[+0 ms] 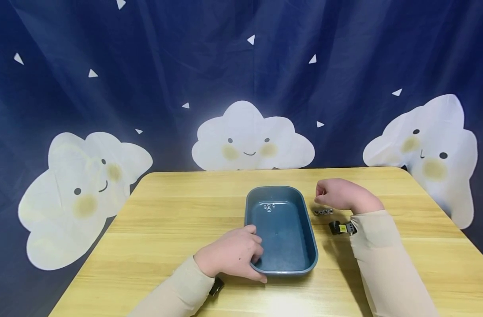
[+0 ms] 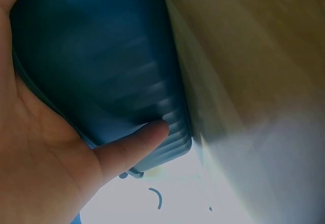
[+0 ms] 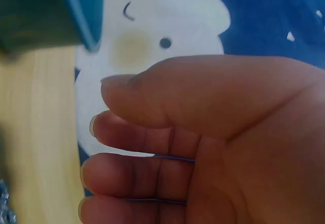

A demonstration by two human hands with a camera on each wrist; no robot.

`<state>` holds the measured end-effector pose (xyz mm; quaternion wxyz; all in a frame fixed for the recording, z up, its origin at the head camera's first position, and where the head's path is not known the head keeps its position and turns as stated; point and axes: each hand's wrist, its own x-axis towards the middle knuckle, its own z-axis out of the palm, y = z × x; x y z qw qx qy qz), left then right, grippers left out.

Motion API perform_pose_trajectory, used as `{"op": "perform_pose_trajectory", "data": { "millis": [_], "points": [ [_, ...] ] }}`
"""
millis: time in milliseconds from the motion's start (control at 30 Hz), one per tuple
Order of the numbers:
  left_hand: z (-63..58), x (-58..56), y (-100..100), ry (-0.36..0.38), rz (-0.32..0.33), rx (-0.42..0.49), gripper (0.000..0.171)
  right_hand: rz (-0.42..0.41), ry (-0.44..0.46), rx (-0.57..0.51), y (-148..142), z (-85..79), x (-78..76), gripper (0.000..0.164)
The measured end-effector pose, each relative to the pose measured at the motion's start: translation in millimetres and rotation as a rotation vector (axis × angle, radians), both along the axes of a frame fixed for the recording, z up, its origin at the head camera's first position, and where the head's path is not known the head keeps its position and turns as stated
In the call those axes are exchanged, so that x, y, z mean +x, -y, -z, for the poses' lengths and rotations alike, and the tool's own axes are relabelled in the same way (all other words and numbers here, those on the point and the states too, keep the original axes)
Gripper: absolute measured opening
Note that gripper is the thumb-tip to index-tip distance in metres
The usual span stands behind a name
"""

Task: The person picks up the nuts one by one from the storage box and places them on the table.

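A dark blue rectangular plastic bin [image 1: 279, 237] stands on the table. My left hand [image 1: 235, 253] grips its near left corner, fingers over the rim and the thumb [image 2: 134, 145] along the outer wall. Inside, at the far left, lie a few small shiny metal pieces [image 1: 269, 207] that look like nuts. Right of the bin, similar metal pieces [image 1: 324, 211] form a short row on the table. Just above and behind that row hovers my right hand [image 1: 340, 193], its fingers [image 3: 137, 176] loosely bent and the thumb near them. Nothing shows between them.
The light wood table [image 1: 178, 207] extends around the bin, its far edge against a dark blue curtain [image 1: 158, 66] with white smiling clouds. A black wrist camera strap [image 1: 342, 227] sits under the right wrist, close to the row of metal pieces.
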<state>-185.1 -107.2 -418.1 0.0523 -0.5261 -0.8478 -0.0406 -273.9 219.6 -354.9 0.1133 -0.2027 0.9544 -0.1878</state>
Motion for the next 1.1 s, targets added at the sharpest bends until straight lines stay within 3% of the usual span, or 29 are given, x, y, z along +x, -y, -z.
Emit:
{"op": "perform_pose_trajectory", "data": {
  "millis": [433,800,1100],
  "points": [
    [0.6,-0.1,0.7,0.020,-0.004,0.002,0.054,-0.042,-0.098,0.011,41.4,-10.5,15.5,0.007],
    [-0.5,-0.1,1.5,0.020,0.004,0.015,0.053,-0.137,-0.213,0.017,75.5,-8.7,23.2,0.005],
    [-0.5,-0.9,0.9,0.022,0.018,0.015,0.054,-0.191,-0.261,0.014,106.5,2.9,30.4,0.025]
  ]
}}
